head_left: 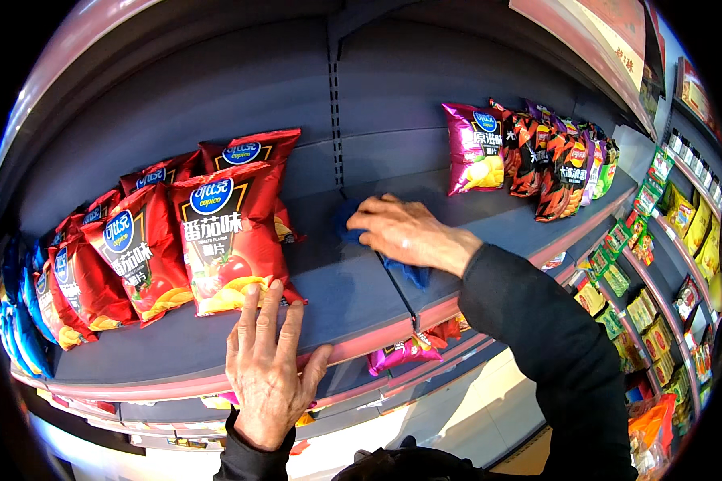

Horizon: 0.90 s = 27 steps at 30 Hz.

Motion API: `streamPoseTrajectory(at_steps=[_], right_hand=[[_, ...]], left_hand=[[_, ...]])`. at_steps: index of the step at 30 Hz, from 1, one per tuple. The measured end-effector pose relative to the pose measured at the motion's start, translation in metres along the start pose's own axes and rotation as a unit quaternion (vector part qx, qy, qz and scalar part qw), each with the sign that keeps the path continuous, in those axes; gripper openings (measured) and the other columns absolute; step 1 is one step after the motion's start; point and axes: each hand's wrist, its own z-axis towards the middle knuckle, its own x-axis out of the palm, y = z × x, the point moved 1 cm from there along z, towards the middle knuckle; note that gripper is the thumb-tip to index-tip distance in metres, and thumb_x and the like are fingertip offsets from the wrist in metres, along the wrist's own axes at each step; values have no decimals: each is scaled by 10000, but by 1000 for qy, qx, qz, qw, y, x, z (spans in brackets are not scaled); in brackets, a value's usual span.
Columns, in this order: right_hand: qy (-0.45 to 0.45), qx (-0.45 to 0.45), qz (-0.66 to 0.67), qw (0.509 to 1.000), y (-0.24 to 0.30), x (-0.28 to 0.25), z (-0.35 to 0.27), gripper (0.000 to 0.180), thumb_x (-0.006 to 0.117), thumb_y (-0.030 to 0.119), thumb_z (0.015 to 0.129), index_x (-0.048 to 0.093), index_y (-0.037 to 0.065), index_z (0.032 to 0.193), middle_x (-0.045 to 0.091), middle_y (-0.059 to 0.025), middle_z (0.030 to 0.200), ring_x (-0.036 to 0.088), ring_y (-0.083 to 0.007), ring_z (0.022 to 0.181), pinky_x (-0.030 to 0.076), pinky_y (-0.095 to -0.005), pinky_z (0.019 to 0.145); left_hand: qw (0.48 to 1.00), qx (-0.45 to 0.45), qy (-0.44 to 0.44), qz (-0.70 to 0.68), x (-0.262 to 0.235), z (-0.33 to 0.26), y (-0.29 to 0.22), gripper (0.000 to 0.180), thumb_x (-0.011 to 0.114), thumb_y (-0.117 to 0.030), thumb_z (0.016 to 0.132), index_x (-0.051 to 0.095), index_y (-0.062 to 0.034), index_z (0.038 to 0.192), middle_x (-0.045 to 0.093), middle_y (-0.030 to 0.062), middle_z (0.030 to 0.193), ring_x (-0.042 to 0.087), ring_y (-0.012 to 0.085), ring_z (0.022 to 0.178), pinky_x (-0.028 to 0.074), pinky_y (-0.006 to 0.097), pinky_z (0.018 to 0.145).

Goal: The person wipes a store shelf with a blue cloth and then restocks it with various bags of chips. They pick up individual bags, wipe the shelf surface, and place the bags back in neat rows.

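My right hand (409,234) lies over a crumpled blue cloth (414,272), pressing it onto the dark grey shelf (333,293) near a seam between two shelf panels. Parts of the cloth stick out past the fingers and below the palm. At the front edge, my left hand (266,369) is open, fingers stretched upward. Its fingertips reach the bottom of the nearest red chip bag (225,232), touching or nearly touching it. That bag leans back in front of other red chip bags (136,255) standing in rows on the left.
Blue bags (26,317) stand at the shelf's far left. On the right are a pink chip bag (475,152) and a cluster of black and purple bags (561,180). A pink price rail (361,343) runs along the front edge. Lower shelves and a side rack (650,321) hold more packets.
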Motion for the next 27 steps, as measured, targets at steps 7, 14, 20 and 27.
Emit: streamPoseTrajectory(at_steps=[7, 14, 20, 27], right_hand=[[109, -95, 117, 983, 68, -33, -18, 259, 678, 212, 919, 696, 116, 1159, 612, -99, 1191, 640, -311, 1082, 552, -455, 886], [171, 109, -23, 979, -8, -10, 45, 329, 648, 227, 936, 656, 105, 1241, 631, -166, 1175, 613, -372, 1169, 493, -515, 965], [84, 45, 5, 995, 16, 41, 84, 369, 570, 163, 968, 660, 132, 1325, 616, -215, 1296, 588, -388, 1244, 506, -515, 995], [90, 133, -109, 981, -51, 6, 29, 246, 599, 65, 904, 680, 52, 1136, 680, -204, 1136, 661, -380, 1134, 547, -484, 933]], left_hand=[[1000, -8, 7, -6, 0, -2, 6, 602, 819, -359, 789, 651, -34, 1267, 484, 190, 1547, 410, 420, 1465, 441, 517, 1055], [1000, -11, 13, -14, -4, -1, 2, 609, 825, -357, 784, 652, -35, 1270, 490, 191, 1541, 407, 428, 1465, 449, 512, 1049], [1000, -5, 15, -12, -4, 0, 1, 630, 810, -327, 788, 629, 3, 1293, 492, 224, 1526, 404, 460, 1456, 430, 532, 1078], [1000, 1, 22, -12, -2, 2, 0, 614, 789, -345, 821, 623, 1, 1301, 499, 219, 1517, 404, 471, 1451, 419, 555, 1094]])
